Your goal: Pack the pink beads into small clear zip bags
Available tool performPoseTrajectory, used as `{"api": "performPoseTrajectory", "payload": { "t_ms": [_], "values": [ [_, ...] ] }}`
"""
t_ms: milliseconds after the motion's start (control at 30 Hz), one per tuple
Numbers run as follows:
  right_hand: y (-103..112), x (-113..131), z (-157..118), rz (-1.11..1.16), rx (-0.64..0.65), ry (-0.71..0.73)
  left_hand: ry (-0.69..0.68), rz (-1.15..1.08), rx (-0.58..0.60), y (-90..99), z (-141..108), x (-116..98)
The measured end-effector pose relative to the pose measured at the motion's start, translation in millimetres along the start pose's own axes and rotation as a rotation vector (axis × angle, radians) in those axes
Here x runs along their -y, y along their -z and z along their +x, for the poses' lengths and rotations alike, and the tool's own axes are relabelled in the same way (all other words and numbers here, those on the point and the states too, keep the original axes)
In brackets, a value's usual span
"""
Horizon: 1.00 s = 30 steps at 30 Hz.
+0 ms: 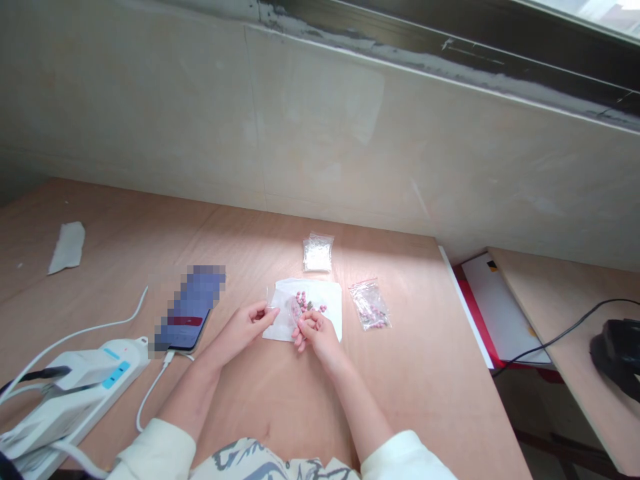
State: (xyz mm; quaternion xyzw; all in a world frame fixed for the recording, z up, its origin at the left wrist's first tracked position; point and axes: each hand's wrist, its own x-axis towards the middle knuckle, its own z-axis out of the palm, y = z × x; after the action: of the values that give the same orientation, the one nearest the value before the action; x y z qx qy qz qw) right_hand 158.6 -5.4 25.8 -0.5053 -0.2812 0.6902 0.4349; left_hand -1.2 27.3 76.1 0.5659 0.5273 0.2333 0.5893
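Observation:
My left hand is closed in a pinch at the left edge of a white paper sheet. A faint, clear thin line rises beside its fingers; what they hold is too fine to make out. Over the sheet's lower middle, my right hand pinches a small pinkish see-through piece, its exact kind unclear. Pink beads with bits of dark green lie on the paper just beyond the right fingertips. To the right of the sheet is a clear zip bag with more pink and dark pieces inside.
Small clear packets with whitish contents lie behind the sheet. At left are a phone on a white cable, a power strip with plugs, and a paper scrap. A wall borders the table's back; another table stands right, past a gap.

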Motion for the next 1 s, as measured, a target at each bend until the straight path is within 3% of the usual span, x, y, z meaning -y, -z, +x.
{"api": "performPoseTrajectory", "payload": {
  "t_ms": [133,267,333,467,533,667,800,900,1000],
  "values": [
    [-2,7,-4,0.017,-0.037,-0.001,-0.024,0.045,0.114,10.4,-10,-1],
    [2,21,-9,-0.061,-0.168,0.15,-0.005,0.106,0.283,26.3,-16,8],
    [4,30,-12,-0.149,-0.215,0.242,-0.009,0.115,0.226,30.8,-13,10],
    [6,47,-18,-0.339,-0.223,0.335,-0.036,0.037,-0.038,26.4,0,1],
    [6,51,-18,-0.388,-0.221,0.34,-0.061,0.002,-0.033,19.8,6,-7],
    [6,45,-13,-0.366,-0.189,0.291,-0.059,-0.01,0.064,8.7,10,-16],
    [7,30,-8,-0.252,-0.127,0.196,0.004,-0.047,0.165,3.2,8,-9],
    [2,21,-12,-0.109,-0.117,0.072,0.057,-0.148,0.142,-1.4,7,-2],
    [-7,16,-19,-0.042,-0.026,-0.086,0.101,-0.255,0.073,-7.3,7,4]
  ]
}}
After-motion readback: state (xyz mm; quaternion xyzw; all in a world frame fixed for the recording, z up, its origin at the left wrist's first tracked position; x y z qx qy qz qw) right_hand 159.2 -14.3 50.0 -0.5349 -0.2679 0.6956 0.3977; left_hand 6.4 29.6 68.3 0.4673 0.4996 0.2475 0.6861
